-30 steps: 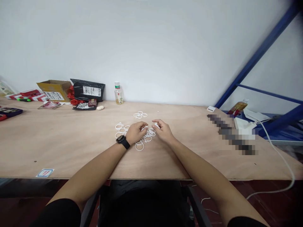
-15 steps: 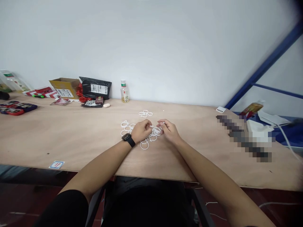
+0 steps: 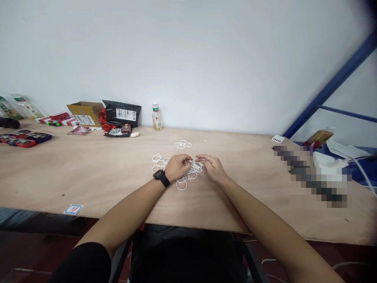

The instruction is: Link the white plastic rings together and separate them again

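Both my hands rest on a pile of white plastic rings in the middle of a wooden table. My left hand, with a black watch on its wrist, has its fingers curled and pinched on a white ring. My right hand faces it, fingers pinched on a small white ring piece; the fingertips of the two hands nearly meet. More loose rings lie left of my left hand, and a small cluster of rings lies farther back.
Along the wall stand a small bottle, a black parcel bag, a cardboard box, red packets and a white oval object. A blue metal frame, a white cable and a charger are at the right.
The view has shifted slightly. My hands have drawn closer together over the ring pile, the fingertips now almost touching.
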A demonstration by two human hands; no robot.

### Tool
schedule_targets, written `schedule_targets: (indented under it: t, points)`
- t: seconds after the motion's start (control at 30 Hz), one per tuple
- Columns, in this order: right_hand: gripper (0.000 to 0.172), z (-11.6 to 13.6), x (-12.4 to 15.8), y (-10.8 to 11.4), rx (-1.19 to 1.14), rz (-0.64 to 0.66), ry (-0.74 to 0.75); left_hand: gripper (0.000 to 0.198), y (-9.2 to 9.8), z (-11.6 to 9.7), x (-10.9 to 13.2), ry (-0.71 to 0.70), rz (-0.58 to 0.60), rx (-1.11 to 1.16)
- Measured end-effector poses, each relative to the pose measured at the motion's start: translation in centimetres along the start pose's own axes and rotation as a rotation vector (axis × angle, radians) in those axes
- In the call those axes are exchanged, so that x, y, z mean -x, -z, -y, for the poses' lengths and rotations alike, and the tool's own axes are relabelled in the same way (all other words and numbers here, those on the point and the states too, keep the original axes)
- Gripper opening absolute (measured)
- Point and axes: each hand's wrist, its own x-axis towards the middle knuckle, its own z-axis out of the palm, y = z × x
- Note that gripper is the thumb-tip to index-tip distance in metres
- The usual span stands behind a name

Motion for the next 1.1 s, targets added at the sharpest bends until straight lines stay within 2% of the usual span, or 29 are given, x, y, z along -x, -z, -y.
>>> schedule_targets:
  t: [0.23,0.5,0.9,1.1]
  points:
    - [0.045,-0.2,0.0,0.1,0.052,0.019,0.013,0.016,0.0,0.0,-0.1,-0.025,-0.015,0.004]
    - [0.041,0.1,-0.2,0.4,0.109,0.005,0.034,0.013,0.1,0.0,-0.1,-0.030,-0.018,0.007]
    - [0.039,-0.2,-0.2,0.8,0.173,-0.023,0.045,0.026,0.2,0.4,-0.4,-0.028,-0.040,0.009]
    - [0.048,-0.1,-0.2,1.0,0.230,-0.102,0.088,0.028,-0.1,1.2,-0.4,-0.031,-0.035,0.014]
